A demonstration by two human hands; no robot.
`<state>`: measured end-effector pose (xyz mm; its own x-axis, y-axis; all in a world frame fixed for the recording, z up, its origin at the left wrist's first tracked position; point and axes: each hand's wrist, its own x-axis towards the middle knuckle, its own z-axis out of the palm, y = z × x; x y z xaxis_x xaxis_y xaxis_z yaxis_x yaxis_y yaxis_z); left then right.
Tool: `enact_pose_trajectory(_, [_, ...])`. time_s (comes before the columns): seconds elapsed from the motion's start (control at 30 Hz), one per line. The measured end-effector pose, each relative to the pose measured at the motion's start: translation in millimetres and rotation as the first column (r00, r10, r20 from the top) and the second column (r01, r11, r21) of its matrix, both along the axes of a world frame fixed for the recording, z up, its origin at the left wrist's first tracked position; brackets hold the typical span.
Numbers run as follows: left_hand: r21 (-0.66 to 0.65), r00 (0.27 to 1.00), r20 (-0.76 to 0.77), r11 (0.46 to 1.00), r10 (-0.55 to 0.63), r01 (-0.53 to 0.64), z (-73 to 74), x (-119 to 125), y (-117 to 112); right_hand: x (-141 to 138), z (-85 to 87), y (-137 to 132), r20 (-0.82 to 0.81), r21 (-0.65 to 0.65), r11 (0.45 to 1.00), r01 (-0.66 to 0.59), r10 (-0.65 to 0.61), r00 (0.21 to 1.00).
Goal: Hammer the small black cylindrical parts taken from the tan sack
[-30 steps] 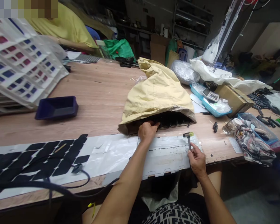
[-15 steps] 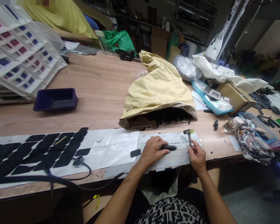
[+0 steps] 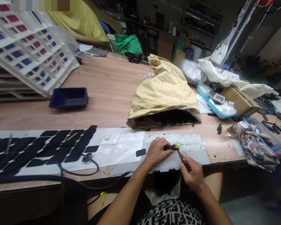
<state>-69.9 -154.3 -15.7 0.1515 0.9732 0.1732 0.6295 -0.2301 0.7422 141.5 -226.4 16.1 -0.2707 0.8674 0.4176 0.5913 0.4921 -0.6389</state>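
My left hand (image 3: 157, 152) is closed around a slim black cylindrical piece (image 3: 169, 147), pinching it low over a grey board (image 3: 194, 150) at the table's front edge. In my right hand (image 3: 194, 173) is a small hammer (image 3: 179, 151) with a yellow-green tip, gripped by its handle. The hammer head lies at the right end of the black piece and overlaps it in view; whether they touch I cannot tell. Just behind the hands, a yellow cloth sack (image 3: 165, 90) lies with its dark mouth facing me, several black pieces showing inside.
On the left, black rounded patches (image 3: 67, 145) cover a white sheet, with a black cable (image 3: 72, 184) across it. A dark blue tray (image 3: 69, 98) and white baskets (image 3: 37, 53) stand beyond. To the right are a glass jar (image 3: 236, 129), patterned cloth (image 3: 257, 150) and calculator (image 3: 217, 96).
My right hand has moved left, bringing the hammer head from the board's right side to the end of the black piece. The whole view has shifted slightly.
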Motion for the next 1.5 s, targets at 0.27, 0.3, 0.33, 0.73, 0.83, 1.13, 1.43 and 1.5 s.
enact_pose_trajectory(0.27, [0.004,1.000,0.006,1.000,-0.011,0.010,3.1,0.1,-0.1,-10.4,1.7,-2.6,-0.008,0.021,0.999,0.029,-0.029,1.000])
enact_pose_trajectory(0.3, [0.001,1.000,0.010,1.000,-0.008,0.008,3.4,0.2,-0.1,-10.5,0.8,-2.9,0.001,0.016,1.000,0.014,-0.014,1.000])
enact_pose_trajectory(0.33, [-0.001,1.000,0.012,1.000,-0.005,0.005,3.7,0.3,-0.2,-10.4,0.0,-3.1,0.007,0.002,1.000,0.005,-0.005,1.000])
enact_pose_trajectory(0.73, [-0.029,0.999,0.029,0.999,-0.030,0.031,3.0,-2.0,0.7,-1.2,-5.5,-4.9,-0.083,-0.091,0.990,0.108,-0.116,0.990])
enact_pose_trajectory(0.83, [-0.033,0.999,0.029,0.999,-0.030,0.031,3.2,-1.7,0.6,1.7,-6.3,-2.4,-0.115,-0.147,0.982,0.117,-0.135,0.984])
enact_pose_trajectory(1.13, [-0.008,0.992,0.065,0.994,-0.104,0.105,11.9,-6.0,-7.0,18.7,-13.4,42.3,-0.305,-0.262,0.930,0.257,-0.332,0.893])
enact_pose_trajectory(1.43, [0.001,0.922,0.040,0.922,-0.386,0.387,17.7,-9.4,-66.3,18.0,-18.5,42.1,-0.258,-0.297,0.927,0.231,-0.311,0.915])
enact_pose_trajectory(1.5, [-0.028,0.904,0.055,0.905,-0.423,0.425,19.9,-10.9,-65.8,17.1,-17.5,41.7,-0.252,-0.290,0.927,0.240,-0.315,0.915])
